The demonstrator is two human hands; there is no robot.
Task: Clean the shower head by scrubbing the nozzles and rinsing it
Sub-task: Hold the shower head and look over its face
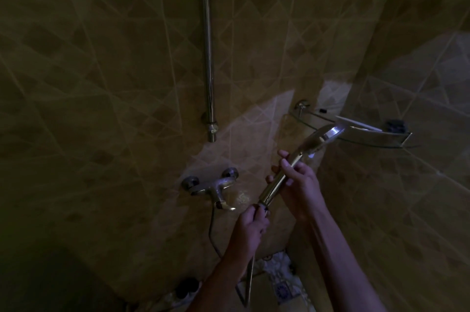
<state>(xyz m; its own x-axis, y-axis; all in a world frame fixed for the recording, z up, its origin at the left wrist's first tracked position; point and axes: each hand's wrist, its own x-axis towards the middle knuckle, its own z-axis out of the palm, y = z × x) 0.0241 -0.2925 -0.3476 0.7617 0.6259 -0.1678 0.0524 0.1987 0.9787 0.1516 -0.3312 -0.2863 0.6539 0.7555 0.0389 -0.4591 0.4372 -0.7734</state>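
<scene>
Dim, tan diamond-patterned tiled walls (pixel 101 82) meet at a glass corner shelf (pixel 368 133).

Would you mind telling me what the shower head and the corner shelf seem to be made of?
The shower head looks like chrome-finished metal or plated plastic: its handle and rim mirror bright highlights. The corner shelf appears to be clear glass, since the tiles show through it, with a shiny metal rail and bracket.

The shower head (pixel 315 143) is polished chrome, mirror-bright where light catches it. The mixer tap (pixel 211 188) and riser pipe (pixel 208 57) are shiny metal too. The corner shelf (pixel 376 137) is clear glass; the wall tiles (pixel 101 82) are smooth and glazed.
</scene>
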